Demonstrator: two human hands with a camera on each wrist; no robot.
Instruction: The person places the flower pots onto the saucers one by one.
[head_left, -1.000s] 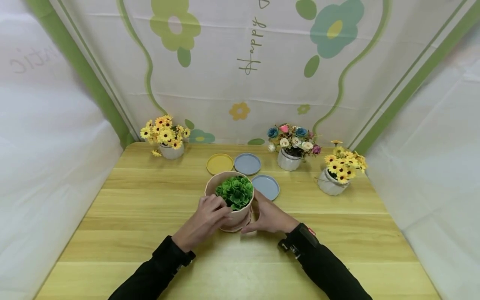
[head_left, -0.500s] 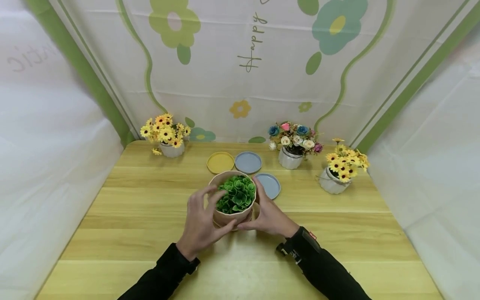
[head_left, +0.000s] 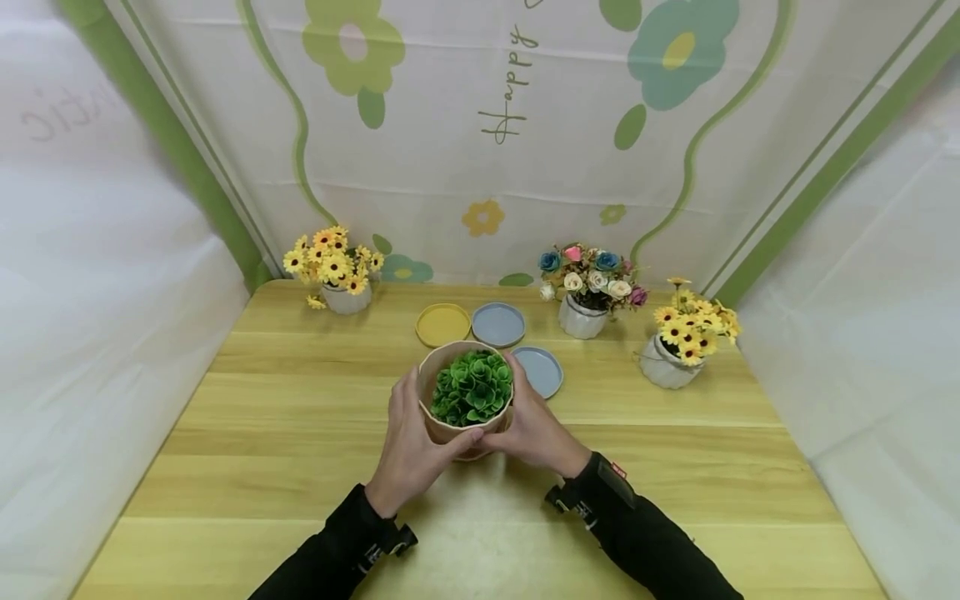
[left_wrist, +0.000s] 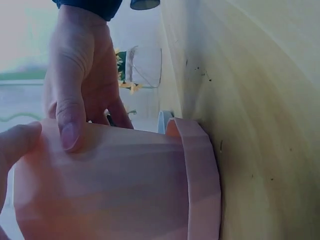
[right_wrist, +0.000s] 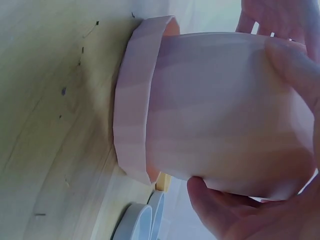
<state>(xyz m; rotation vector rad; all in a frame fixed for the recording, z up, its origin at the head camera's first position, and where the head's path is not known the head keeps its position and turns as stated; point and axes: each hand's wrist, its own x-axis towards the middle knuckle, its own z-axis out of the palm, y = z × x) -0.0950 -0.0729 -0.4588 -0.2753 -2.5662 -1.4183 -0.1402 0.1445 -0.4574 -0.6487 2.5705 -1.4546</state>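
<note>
A pale pink flower pot (head_left: 446,432) holding a leafy green plant (head_left: 472,387) stands at the middle of the table. Under it is a matching pink saucer (left_wrist: 202,180), its raised edge around the pot's base in both wrist views. My left hand (head_left: 408,454) grips the pot's left side, thumb across the front just below the rim. From the right, my right hand (head_left: 538,429) holds it too, its thumb near the left thumb and its fingers round the far side (right_wrist: 215,210). The fingertips behind the pot are hidden in the head view.
Behind the pot lie a yellow dish (head_left: 443,325) and two blue-grey dishes (head_left: 498,324). Potted yellow flowers stand back left (head_left: 347,296) and right (head_left: 667,367), with mixed roses (head_left: 583,318) between. A printed cloth (head_left: 450,150) hangs behind. Dark specks dot the wooden table (right_wrist: 55,125).
My left hand has left the pot's front rim, spread its fingers, and come round the left side. The pot has shifted slightly right. My right hand's grip has risen toward the rim.
</note>
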